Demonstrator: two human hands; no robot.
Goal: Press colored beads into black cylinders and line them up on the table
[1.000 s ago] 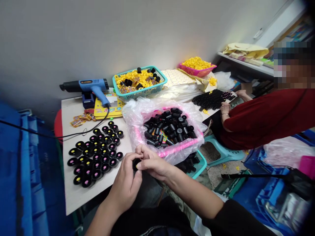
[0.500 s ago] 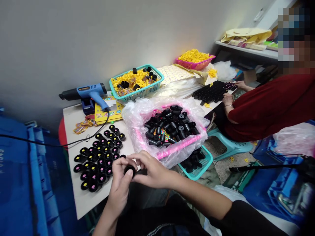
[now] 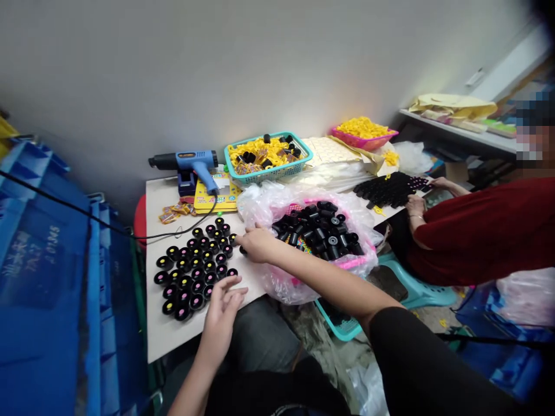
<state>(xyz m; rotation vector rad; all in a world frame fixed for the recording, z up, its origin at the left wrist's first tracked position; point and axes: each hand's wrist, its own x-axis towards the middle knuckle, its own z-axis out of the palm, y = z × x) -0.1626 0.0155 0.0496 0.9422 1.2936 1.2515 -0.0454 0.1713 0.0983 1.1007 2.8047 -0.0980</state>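
Several black caps with pink or yellow centres (image 3: 195, 271) stand in rows on the white table (image 3: 173, 335). My right hand (image 3: 256, 242) reaches to the right end of those rows, fingers curled around a small black cap (image 3: 243, 250) at the table. My left hand (image 3: 223, 315) hovers over the near table edge, fingers spread, holding nothing. A pink basket lined with clear plastic (image 3: 347, 267) full of loose black caps sits just right of my right hand.
A blue heat gun (image 3: 191, 164) and its cord lie at the back left. A teal basket (image 3: 269, 159) holds yellow and black parts. A person in a red top (image 3: 481, 231) works on black parts (image 3: 390, 189) at the right. Blue crates (image 3: 52, 277) stand at left.
My hands, held together on one black cap over my lap, have parted. The right hand carried the cap forward to the rows; the left stayed low and opened. The camera shifted.
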